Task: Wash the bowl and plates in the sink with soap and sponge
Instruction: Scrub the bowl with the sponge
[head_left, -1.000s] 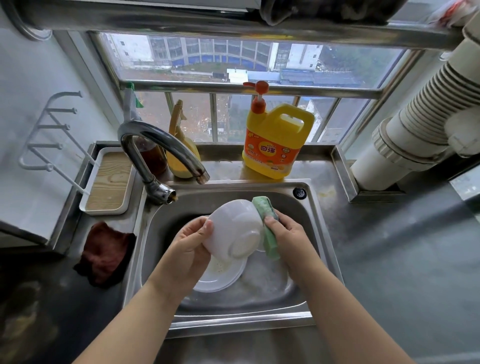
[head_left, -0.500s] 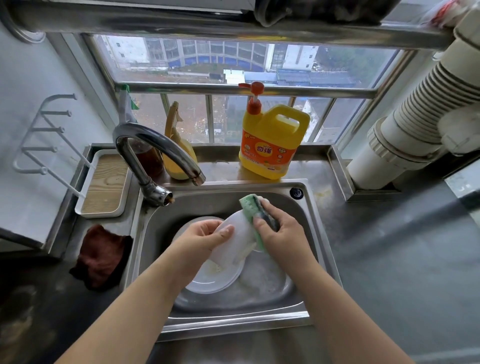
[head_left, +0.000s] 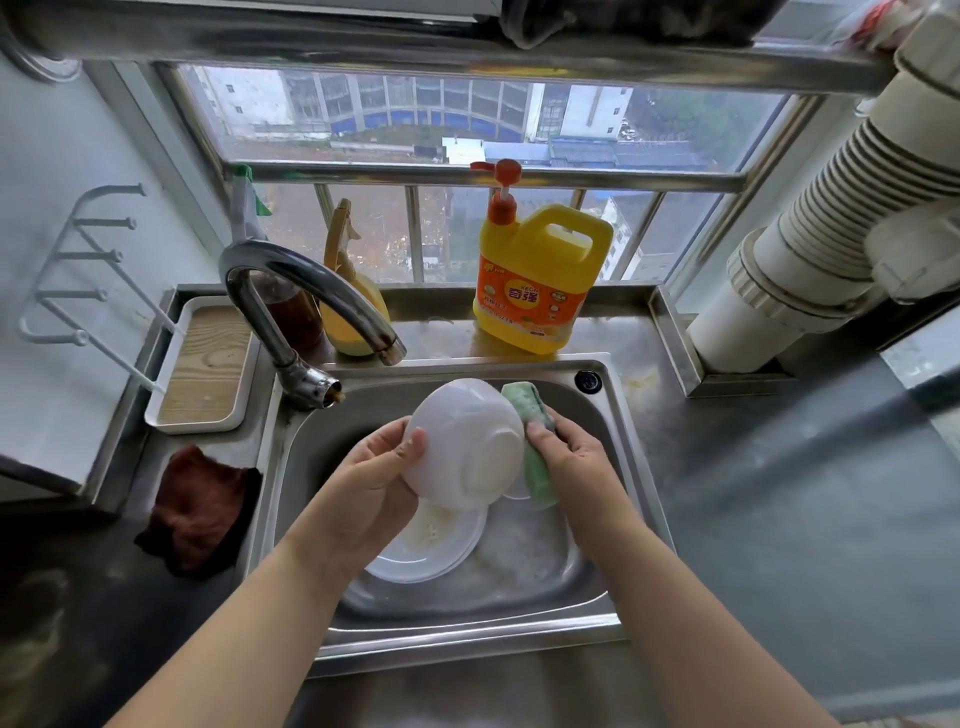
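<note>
My left hand (head_left: 376, 475) grips a white bowl (head_left: 465, 441) by its rim, holding it above the steel sink (head_left: 618, 436) with its underside turned toward me. My right hand (head_left: 569, 457) holds a green sponge (head_left: 532, 439) pressed against the bowl's right side. Below the bowl, white plates (head_left: 431, 551) with food residue lie stacked in the sink basin. A yellow soap jug (head_left: 540, 280) with an orange pump stands on the ledge behind the sink.
A curved chrome faucet (head_left: 306, 301) arches over the sink's back left. A tray with a wooden base (head_left: 205, 364) and a dark red cloth (head_left: 200, 512) lie left of the sink. A spray bottle (head_left: 348, 291) stands behind the faucet. White ducting (head_left: 810, 249) fills the right.
The bowl has turned from edge-on back to showing its underside. The sponge has slid from the bowl's top edge down along its right side.
</note>
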